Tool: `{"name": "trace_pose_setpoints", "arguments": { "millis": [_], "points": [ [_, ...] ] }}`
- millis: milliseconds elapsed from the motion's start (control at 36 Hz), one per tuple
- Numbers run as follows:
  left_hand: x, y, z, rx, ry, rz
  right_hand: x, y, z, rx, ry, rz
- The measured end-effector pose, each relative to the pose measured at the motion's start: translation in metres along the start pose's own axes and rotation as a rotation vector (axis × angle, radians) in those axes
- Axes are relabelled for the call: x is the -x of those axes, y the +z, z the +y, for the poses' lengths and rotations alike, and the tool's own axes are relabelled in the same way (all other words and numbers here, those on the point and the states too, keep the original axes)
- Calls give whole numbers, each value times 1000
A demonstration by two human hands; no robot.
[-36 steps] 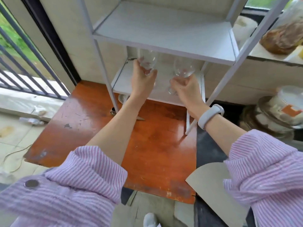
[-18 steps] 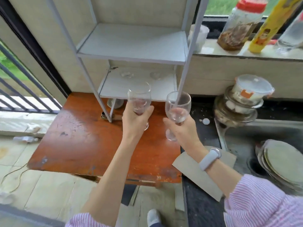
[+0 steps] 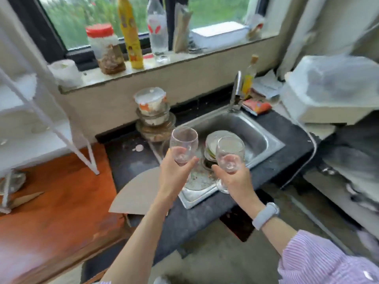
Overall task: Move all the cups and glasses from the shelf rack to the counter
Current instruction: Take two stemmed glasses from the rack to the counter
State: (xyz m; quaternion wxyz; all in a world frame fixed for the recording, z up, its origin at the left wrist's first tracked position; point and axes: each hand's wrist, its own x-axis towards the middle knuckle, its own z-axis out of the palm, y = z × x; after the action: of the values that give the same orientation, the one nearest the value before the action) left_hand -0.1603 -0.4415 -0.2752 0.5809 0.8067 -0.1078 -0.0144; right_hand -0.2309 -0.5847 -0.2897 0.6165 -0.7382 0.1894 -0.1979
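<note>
Two clear stemmed wine glasses are held upright in the air over the steel sink [image 3: 254,128]. The left hand [image 3: 174,177] curls its fingers round the bowl of the left wine glass [image 3: 184,146], hiding its stem and foot. The right hand [image 3: 235,181] grips the right wine glass [image 3: 230,153] low on the bowl (only an edge of its foot shows below the palm). Plates stacked in the sink sit behind both. The white metal shelf rack [image 3: 51,128] is blurred and cut off at the left edge. Half a second ago both glasses were just in front of that rack, over the orange wooden table [image 3: 61,201]; now they are over the black counter [image 3: 131,160] and sink.
</note>
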Motion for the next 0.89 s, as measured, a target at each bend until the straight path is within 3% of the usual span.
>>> {"name": "trace_pose_setpoints", "arguments": {
  "millis": [278,528,889],
  "points": [
    [42,240,105,87,164,-468,30,-246,13,35,49,417],
    [99,419,185,95,260,-856,73,-416,34,86,120,846],
    [128,666,255,118,279,-1198,48,-614,91,90,185,1161]
  ]
}}
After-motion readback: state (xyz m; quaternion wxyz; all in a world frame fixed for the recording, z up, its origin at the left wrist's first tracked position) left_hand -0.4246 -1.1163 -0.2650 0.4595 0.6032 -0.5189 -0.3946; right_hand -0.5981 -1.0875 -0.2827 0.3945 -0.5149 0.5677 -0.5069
